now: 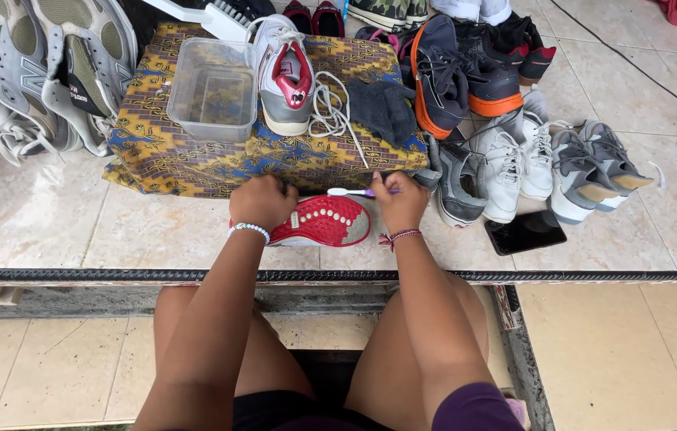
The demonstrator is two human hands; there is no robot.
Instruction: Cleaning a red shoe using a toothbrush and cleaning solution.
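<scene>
- Here, a red-soled shoe (321,221) is being held sole-up on the tiled floor (51,223), just in front of the patterned cloth (195,164).
- The heel end of that shoe is being gripped by the left hand (262,202), whose fingers are being kept curled tight around it; a beaded bracelet (249,229) is being worn on that wrist.
- A toothbrush (358,192) is being pinched in the right hand (401,203), with its white head lying just above the toe end of the shoe; whether the bristles are touching the sole cannot be told.
- A red thread bracelet (399,236) is being worn on the right wrist.
- On the patterned cloth, a clear plastic tub (212,89) is being kept to the left, and a grey and red shoe (286,78) is standing just beside it.
- White laces (330,108) are lying loose on the cloth beside that shoe, next to a dark glove (385,108).
- To the right of the cloth, a navy and orange shoe (442,76) is being propped against the cloth's edge, and grey and white shoes (542,164) are being kept in a row on the floor.
- A black phone (525,232) is lying flat on the floor, right of the cloth and in front of that row.
- To the left of the cloth, large grey trainers (43,68) are leaning together.
</scene>
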